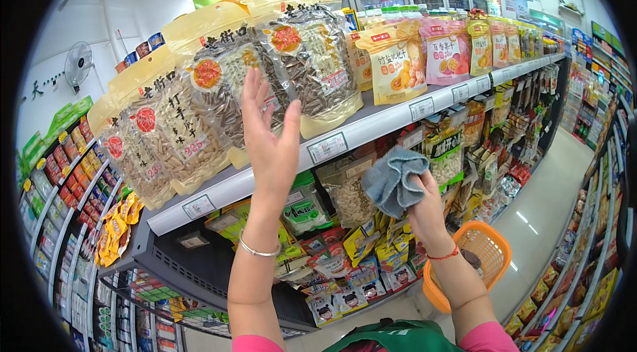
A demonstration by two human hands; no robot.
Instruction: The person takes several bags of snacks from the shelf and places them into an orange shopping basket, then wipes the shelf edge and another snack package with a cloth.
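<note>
My left hand (271, 138) is raised with its fingers apart and holds nothing. Behind it stand large clear-fronted bags of sunflower seeds (311, 61) on the top shelf (368, 120); whether the fingers touch a bag I cannot tell. A crumpled blue-grey cloth (395, 180) is gripped in my right hand (425, 202), in front of the hanging snack packets below the shelf edge. To the right of the seed bags stand a yellow dried-fruit pouch (398, 63) and a pink pouch (445, 51).
An orange plastic basket (485, 242) with something dark inside is by my right forearm. Price labels (327, 148) line the shelf edge. Yellow packets (117, 230) hang at the shelf's left end. A tiled aisle (552, 178) runs along the right, with stocked shelves (587, 262) opposite.
</note>
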